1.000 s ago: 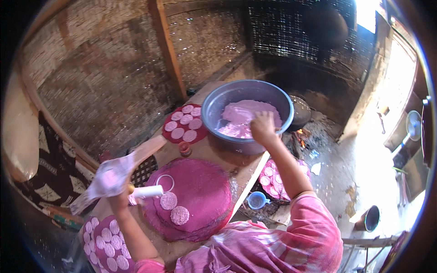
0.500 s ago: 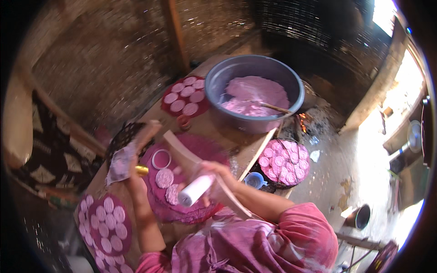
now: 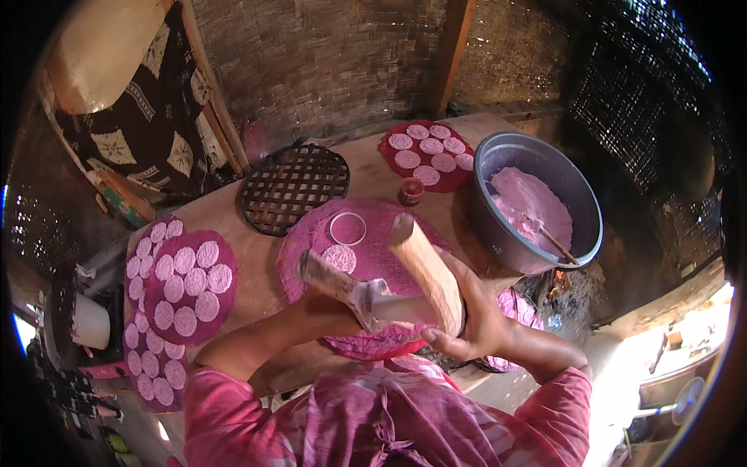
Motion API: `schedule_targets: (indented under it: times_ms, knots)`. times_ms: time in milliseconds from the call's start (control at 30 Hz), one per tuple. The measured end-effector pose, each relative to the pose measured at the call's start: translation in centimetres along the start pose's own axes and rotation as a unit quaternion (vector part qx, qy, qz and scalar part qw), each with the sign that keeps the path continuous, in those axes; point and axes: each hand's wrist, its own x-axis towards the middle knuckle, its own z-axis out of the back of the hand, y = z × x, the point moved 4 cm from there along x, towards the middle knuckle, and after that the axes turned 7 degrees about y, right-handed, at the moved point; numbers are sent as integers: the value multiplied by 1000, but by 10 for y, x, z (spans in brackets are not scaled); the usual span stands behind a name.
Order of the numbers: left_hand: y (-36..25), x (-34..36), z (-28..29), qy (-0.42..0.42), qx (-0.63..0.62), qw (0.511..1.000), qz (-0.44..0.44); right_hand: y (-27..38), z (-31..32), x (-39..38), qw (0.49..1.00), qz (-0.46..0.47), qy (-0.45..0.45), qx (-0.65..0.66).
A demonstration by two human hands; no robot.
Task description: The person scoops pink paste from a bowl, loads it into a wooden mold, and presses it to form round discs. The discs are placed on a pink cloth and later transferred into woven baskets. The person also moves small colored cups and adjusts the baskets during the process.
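Note:
My right hand (image 3: 476,315) grips the thick wooden bar of a hand press (image 3: 426,268), tilted toward me. A short pale plunger (image 3: 405,310) joins the bar to the press's lower wooden handle (image 3: 327,274), which has a crumpled wet wrapping at its middle. My left hand (image 3: 342,311) is closed at that lower part, its fingers mostly hidden by it. Beneath the press lies a round pink mat (image 3: 311,226). On it are a white ring (image 3: 348,229) and a lacy pink dough disc (image 3: 339,258); the press hides part of the mat.
A grey basin (image 3: 490,226) of pink dough with a stick stands at right, near a small fire (image 3: 558,285). Mats of dough discs lie at left (image 3: 227,253) and back (image 3: 447,183). A dark woven tray (image 3: 296,187) and small red jar (image 3: 411,191) sit behind the mat.
The press's two parts, held apart before, are now joined, with the plunger between them. My left hand has come in to the right. The view has turned left.

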Motion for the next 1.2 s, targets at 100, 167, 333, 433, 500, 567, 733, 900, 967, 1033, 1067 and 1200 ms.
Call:
schedule_targets:
  times_ms: [100,167,333,433,500,567,733,900,967,1033,1067,1200]
  knots:
    - [-7,6,-8,41,57,997,-41,-2,-10,7,999,15,52,4]
    - [-1,6,-16,120,-38,992,23,-4,-20,12,998,6,63,-2]
    - [16,15,-22,160,-112,979,52,-26,-29,29,988,-81,125,43]
    - [37,22,-14,127,-124,984,31,-49,-19,45,946,-133,137,263]
    - [44,22,1,93,-98,990,-46,-65,-9,45,842,-196,176,471]
    - [49,18,24,77,-130,984,-97,-72,-15,45,727,-142,235,630]
    - [48,18,117,-125,-434,868,-208,-99,-41,37,561,-65,327,758]
    - [61,75,179,-157,-658,639,-366,-131,-36,50,559,-86,337,753]
    - [77,93,193,-156,-642,657,-362,-147,-30,63,582,-111,330,735]
    - [103,105,198,-160,-654,662,-330,-162,-27,74,606,-140,318,715]
    - [118,109,197,-160,-659,660,-323,-170,-27,79,632,-164,316,688]
    - [189,122,180,-178,-709,625,-273,-198,-28,97,635,-277,261,672]
